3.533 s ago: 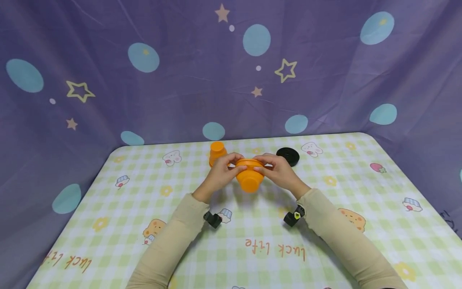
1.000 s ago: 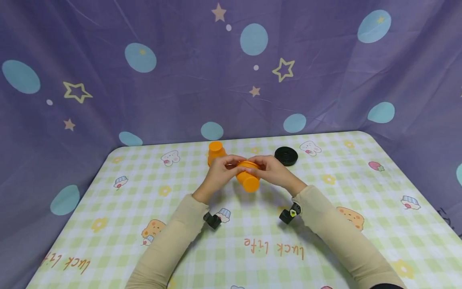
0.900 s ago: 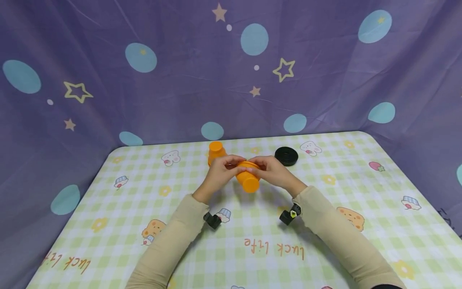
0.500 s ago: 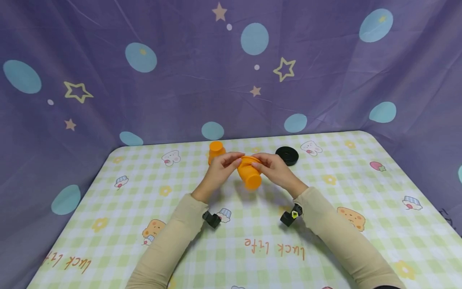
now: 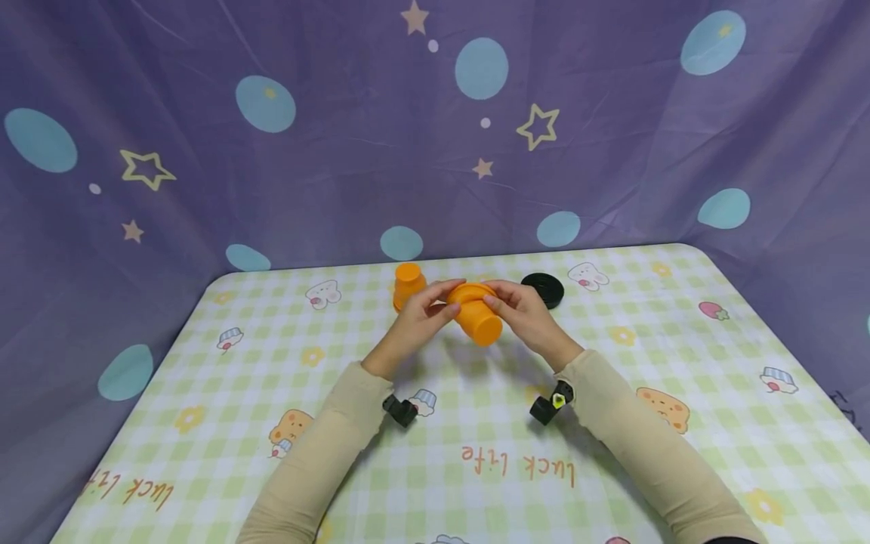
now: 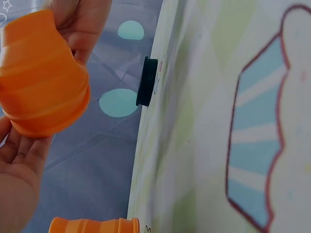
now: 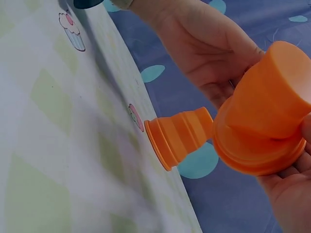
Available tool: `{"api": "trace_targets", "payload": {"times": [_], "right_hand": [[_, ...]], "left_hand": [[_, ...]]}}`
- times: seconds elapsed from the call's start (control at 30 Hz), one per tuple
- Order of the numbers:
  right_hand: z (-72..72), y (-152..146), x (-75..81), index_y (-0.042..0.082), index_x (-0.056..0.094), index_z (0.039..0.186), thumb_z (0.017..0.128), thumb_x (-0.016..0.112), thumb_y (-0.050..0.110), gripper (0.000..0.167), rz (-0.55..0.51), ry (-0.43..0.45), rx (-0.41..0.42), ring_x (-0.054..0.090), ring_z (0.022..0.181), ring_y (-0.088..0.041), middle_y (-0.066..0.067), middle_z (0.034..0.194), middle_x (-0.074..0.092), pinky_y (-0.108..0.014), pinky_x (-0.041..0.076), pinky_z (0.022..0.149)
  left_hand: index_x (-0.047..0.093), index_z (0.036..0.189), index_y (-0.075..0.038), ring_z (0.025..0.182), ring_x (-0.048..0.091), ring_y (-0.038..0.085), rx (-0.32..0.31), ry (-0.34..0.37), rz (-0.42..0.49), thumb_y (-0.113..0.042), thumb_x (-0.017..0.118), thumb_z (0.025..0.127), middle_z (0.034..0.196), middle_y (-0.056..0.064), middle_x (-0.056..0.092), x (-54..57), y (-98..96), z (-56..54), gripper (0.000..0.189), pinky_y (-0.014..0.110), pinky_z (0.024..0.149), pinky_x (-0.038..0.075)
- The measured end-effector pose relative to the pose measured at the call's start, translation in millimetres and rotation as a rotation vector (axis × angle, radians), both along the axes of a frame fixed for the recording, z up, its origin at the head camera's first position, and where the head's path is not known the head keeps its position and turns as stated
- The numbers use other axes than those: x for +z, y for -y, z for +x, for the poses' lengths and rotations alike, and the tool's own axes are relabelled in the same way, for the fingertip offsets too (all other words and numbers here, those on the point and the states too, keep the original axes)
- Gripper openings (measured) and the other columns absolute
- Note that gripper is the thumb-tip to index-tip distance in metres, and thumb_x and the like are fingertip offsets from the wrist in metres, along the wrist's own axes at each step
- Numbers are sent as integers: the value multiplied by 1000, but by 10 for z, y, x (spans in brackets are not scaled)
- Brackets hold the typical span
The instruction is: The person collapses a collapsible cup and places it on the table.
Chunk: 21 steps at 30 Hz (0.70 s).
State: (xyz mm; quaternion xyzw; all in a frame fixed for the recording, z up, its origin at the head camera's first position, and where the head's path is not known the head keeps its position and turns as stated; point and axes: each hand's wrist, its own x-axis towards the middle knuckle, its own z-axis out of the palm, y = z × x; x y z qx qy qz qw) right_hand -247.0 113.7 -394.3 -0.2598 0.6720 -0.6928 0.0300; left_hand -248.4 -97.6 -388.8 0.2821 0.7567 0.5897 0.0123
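An orange collapsible cup (image 5: 476,313) is held above the tabletop, tilted, its wide rim away from me and its small base towards me and to the right. My left hand (image 5: 416,321) grips the rim end on one side, thumb over the wall. On the other side my right hand (image 5: 533,313) pinches the same rim end between thumb and fingers. The right wrist view shows the cup's (image 7: 267,102) wall extended, with a dented fold near the rim. Behind my left hand a second orange collapsible cup (image 5: 408,285) stands upside down.
A flat round black ringed disc (image 5: 544,290) lies behind my right hand. A green checked tablecloth (image 5: 381,483) covers the table, whose far edge meets a purple curtain (image 5: 340,189). Small black cameras (image 5: 401,410) sit at both wrists.
The held cup looked shorter and wider at first; now its wall is longer. Its base has swung to the right, and both hands have risen slightly. The other cup and disc stayed put.
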Motion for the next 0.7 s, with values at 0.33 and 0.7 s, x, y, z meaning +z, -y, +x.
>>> {"api": "trace_targets", "payload": {"times": [0.33,0.7], "right_hand": [[-6,16,-11,-16,53,120,96,50,3,30,-4,18,-9,65,84,-9,-28,112,61,-24,53,82],[3,26,-44,-15,55,120,96,52,3,30,47,4,-22,65,82,-8,-32,113,60,-23,54,78]], "left_hand": [[54,127,6,106,55,28,51,16,-6,-6,59,92,123,20,57,119,-26,84,38,33,91,50],[61,115,10,98,59,28,134,-27,-88,-4,62,90,113,23,62,261,-67,218,28,29,82,53]]}}
